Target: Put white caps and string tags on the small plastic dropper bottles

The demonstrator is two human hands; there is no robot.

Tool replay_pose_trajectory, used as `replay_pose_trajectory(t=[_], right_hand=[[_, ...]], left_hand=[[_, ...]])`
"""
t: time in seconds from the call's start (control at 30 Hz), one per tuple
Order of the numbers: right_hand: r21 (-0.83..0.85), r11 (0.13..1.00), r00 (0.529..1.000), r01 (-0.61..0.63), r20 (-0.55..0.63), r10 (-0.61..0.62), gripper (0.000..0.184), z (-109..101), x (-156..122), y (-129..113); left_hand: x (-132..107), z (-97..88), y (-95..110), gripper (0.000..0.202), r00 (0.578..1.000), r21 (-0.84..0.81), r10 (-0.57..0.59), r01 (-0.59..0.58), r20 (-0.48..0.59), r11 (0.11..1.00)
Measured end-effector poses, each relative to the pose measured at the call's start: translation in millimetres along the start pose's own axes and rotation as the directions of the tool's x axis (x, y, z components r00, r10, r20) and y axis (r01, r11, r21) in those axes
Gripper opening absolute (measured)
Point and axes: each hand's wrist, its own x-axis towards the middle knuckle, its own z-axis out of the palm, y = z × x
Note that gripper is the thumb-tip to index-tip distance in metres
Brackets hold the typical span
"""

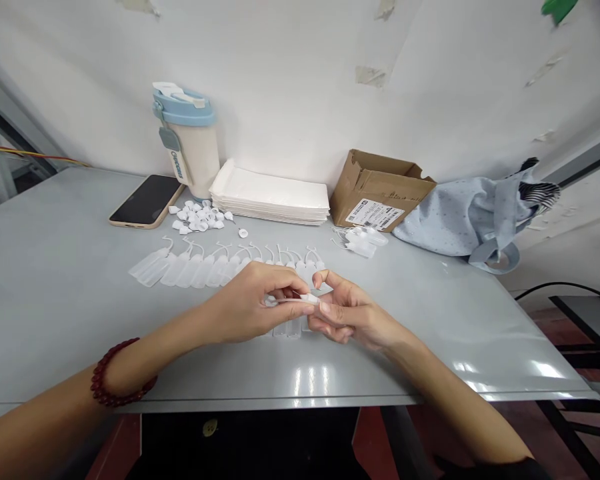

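My left hand (253, 307) and my right hand (347, 313) meet over the middle of the grey table (55, 300), both pinching one small clear plastic bottle (300, 301) held level between the fingertips. The right thumb and forefinger sit at its white cap end. Just beyond the hands lies a row of several similar clear bottles (200, 267) with looped caps. A pile of small white caps (197, 218) rests further back, left of centre. A few more bottles (363, 241) lie at the back right.
A white and blue tumbler (187, 140) stands by the wall, a phone (146, 201) lies to its left. A stack of white sheets (273, 193), an open cardboard box (377, 190) and a pale blue cloth bag (475, 213) line the back.
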Motion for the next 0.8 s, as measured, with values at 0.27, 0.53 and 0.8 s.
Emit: replay_pose_trajectory(t=[0.27, 0.53, 0.8], right_hand=[[-0.823, 0.531, 0.773, 0.203, -0.198, -0.603, 0.024, 1.1, 7.0, 22.6], [-0.814, 0.536, 0.759, 0.223, -0.200, -0.619, 0.019, 4.4, 5.7, 19.0], [0.137, 0.991, 0.977, 0.005, -0.212, 0.024, 0.036, -2.5, 6.7, 8.5]], left_hand=[[1.8, -5.0, 6.2, 0.022, 0.954, -0.114, -0.248, 0.231, -0.168, 0.966], [1.8, -5.2, 3.0, 0.026, 0.952, -0.248, -0.293, 0.264, -0.086, 0.932], [-0.7, -1.5, 7.7, 0.015, 0.976, -0.141, -0.145, 0.122, -0.161, 0.982]])
